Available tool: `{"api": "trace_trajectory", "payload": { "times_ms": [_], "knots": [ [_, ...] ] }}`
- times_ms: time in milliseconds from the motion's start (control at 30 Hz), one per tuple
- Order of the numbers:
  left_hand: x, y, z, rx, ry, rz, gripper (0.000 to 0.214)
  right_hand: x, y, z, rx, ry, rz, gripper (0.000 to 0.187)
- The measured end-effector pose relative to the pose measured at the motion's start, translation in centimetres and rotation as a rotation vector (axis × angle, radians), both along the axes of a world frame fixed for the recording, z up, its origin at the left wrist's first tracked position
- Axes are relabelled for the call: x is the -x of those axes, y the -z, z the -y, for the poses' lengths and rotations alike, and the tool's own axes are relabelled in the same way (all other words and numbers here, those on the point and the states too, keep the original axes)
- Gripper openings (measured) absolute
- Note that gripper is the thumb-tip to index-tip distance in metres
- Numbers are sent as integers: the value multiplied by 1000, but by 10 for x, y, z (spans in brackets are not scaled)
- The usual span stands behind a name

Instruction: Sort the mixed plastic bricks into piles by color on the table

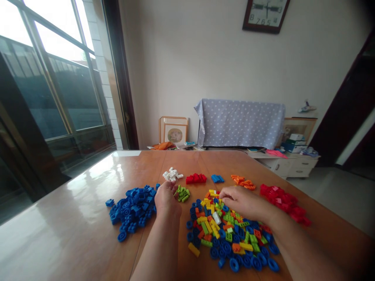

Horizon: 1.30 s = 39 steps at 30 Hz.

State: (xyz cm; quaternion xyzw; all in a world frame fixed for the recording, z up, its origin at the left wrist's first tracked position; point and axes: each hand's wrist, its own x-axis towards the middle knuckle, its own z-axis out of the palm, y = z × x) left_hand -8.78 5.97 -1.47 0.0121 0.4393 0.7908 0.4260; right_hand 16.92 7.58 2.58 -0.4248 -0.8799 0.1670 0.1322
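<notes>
My left hand point(168, 198) is just left of a small heap of lime-green bricks point(184, 194) and in front of some white bricks point(172, 174). Its fingers are curled together, and what they hold, if anything, is hidden. Over the far edge of a large mixed heap of toy bricks point(216, 230) in yellow, orange, green, blue and white hovers my right hand point(238, 200). Its fingers are bent down toward yellow and blue pieces, fingertips close together; I cannot make out anything between them. A big pile of blue bricks point(133, 208) lies left of my left hand.
Along the far side of the wooden table point(88, 218) sit red bricks point(196, 178), blue bricks point(217, 178) and orange bricks point(243, 182). A larger red pile point(283, 203) lies right of my right forearm. Beyond the table stands a low white cabinet point(290, 166).
</notes>
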Motion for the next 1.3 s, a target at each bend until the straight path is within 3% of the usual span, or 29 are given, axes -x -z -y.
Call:
{"api": "trace_trajectory", "payload": {
  "times_ms": [133,300,533,733,1033,1300],
  "knots": [
    [-2,0,0,5,19,-44,27,-13,7,4,75,-4,-75,16],
    [-5,-5,3,2,38,-53,24,-3,14,14,127,-37,-83,15],
    [-2,-9,5,-3,23,-69,25,24,8,43,-29,-26,148,27],
    [4,-14,10,-19,-4,-77,25,29,12,46,-88,-43,244,42],
    [-5,-16,9,-43,21,-100,21,27,17,43,-99,-49,244,19],
    [-11,-10,7,-24,60,-135,22,34,20,44,-157,-37,272,17]
  ]
}}
